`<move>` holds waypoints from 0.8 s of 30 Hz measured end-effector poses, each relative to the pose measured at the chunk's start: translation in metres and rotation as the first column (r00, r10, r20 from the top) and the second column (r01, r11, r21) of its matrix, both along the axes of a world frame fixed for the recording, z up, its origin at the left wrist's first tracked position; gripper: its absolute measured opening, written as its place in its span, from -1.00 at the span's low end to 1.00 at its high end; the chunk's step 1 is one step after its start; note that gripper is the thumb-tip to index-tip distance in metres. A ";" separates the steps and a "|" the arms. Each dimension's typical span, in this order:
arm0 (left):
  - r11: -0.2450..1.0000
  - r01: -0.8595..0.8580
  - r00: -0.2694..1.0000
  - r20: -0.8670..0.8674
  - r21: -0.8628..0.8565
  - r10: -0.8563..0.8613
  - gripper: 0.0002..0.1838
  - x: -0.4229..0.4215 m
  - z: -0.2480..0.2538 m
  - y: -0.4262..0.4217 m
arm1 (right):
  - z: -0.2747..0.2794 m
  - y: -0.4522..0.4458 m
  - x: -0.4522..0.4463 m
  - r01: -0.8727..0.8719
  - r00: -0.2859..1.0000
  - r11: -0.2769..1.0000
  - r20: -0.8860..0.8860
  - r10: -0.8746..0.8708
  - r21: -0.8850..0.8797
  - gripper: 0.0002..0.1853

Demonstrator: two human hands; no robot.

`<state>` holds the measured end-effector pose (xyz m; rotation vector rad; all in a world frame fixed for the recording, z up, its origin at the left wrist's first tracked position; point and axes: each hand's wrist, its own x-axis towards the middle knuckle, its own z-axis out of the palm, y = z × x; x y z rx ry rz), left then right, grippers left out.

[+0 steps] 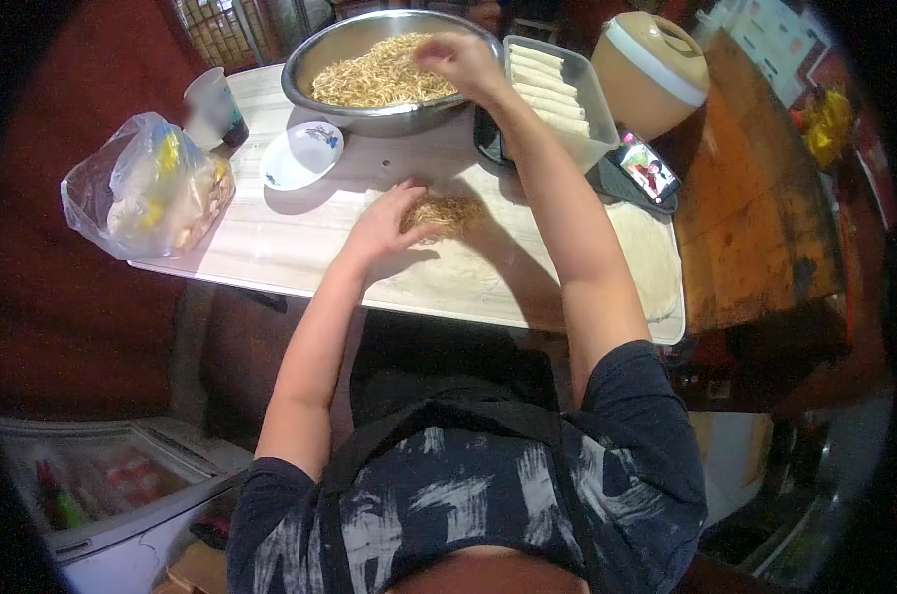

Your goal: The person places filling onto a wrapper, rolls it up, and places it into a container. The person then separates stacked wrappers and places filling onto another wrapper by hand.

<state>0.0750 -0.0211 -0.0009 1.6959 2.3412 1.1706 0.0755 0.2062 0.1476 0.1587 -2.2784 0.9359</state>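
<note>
My left hand [381, 230] rests on the table at the left side of a small heap of bean sprout filling [445, 216], thumb and fingers apart and touching its edge. The heap lies on a thin, pale round wrapper [439, 275], partly in my arm's shadow. Above the right part of a big steel bowl [305, 99], my right hand [460, 65] has its fingers curled together; what they hold, if anything, is hidden. Cooked bean sprouts [374, 74] fill the bowl.
Rolled wrappers [548, 89] lie in a plastic tub [597, 124] at the back right. A phone [649, 170], stacked wrappers [648, 259] and a tan container [656, 74] are to the right. Leftward are a white bowl [303, 156], a cup [211, 104] and a plastic bag [151, 193].
</note>
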 end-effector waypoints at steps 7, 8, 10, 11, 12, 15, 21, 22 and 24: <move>0.990 0.063 0.996 -0.058 -0.126 -0.071 -0.26 0.022 0.025 -0.009 | -0.041 -0.009 0.057 0.099 0.986 0.922 -0.160 -0.041 0.373 -0.83; 0.989 0.070 0.997 0.024 -0.127 -0.068 -0.26 0.026 0.029 -0.009 | -0.044 -0.014 0.077 -0.033 0.999 0.967 0.024 0.027 0.253 -0.82; 0.990 0.063 0.997 0.041 -0.125 -0.058 -0.28 0.024 0.023 -0.007 | -0.056 -0.017 0.105 -0.164 0.960 0.978 0.249 0.129 0.127 -0.77; 0.991 0.050 0.998 0.054 -0.121 -0.044 -0.29 0.022 0.021 -0.005 | -0.070 -0.015 0.114 -0.192 0.943 0.970 0.303 0.140 0.149 -0.73; 0.991 0.052 0.997 0.054 -0.120 -0.046 -0.29 0.023 0.023 -0.005 | -0.080 -0.014 0.123 -0.251 0.932 0.956 0.304 0.196 0.152 -0.65; 0.992 0.053 0.992 0.120 -0.112 -0.040 -0.30 0.027 0.027 -0.006 | -0.111 -0.012 0.135 -0.300 0.913 0.944 0.330 0.241 0.141 -0.52; 0.995 0.045 0.999 0.026 -0.095 -0.043 -0.20 0.028 0.031 -0.002 | -0.134 -0.016 0.129 -0.220 0.971 0.916 0.161 0.174 0.335 -0.46; 0.998 0.039 0.995 0.095 -0.055 -0.034 -0.21 0.033 0.031 0.000 | -0.133 -0.018 0.129 -0.221 0.972 0.916 0.157 0.177 0.334 -0.46; 0.999 0.027 0.987 0.160 -0.017 -0.024 -0.22 0.038 0.030 0.003 | -0.131 -0.021 0.131 -0.257 0.867 0.953 0.398 0.300 -0.159 -0.44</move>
